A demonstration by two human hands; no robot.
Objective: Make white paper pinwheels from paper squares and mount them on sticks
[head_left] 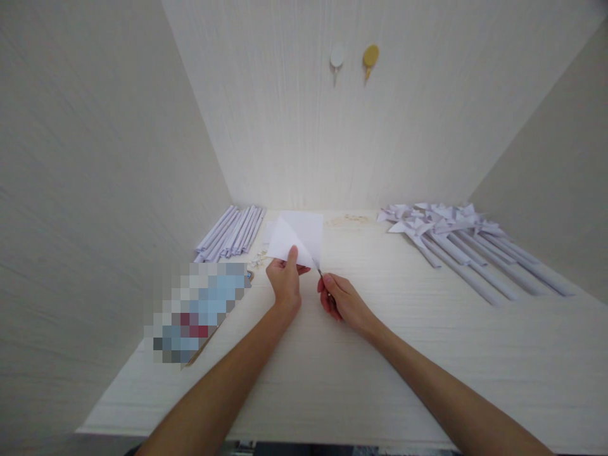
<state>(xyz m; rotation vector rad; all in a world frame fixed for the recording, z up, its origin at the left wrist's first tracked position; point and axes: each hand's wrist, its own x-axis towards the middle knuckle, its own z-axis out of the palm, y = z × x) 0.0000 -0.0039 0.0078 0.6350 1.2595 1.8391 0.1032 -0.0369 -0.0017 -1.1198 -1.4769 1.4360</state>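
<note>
My left hand [285, 278] pinches the lower corner of a folded white paper sheet [298, 239] and holds it up above the pale wooden table [361, 354]. My right hand [342, 299] is closed around a thin metal tool, probably small scissors [319, 271]. Its tip touches the lower right edge of the sheet. Most of the tool is hidden inside my fist.
A bundle of rolled white paper sticks [232, 233] lies at the back left. Several finished paper pinwheels on sticks [456, 244] lie at the back right. A blurred flat object [199, 310] sits at the left. Two hooks [354, 58] hang on the back wall.
</note>
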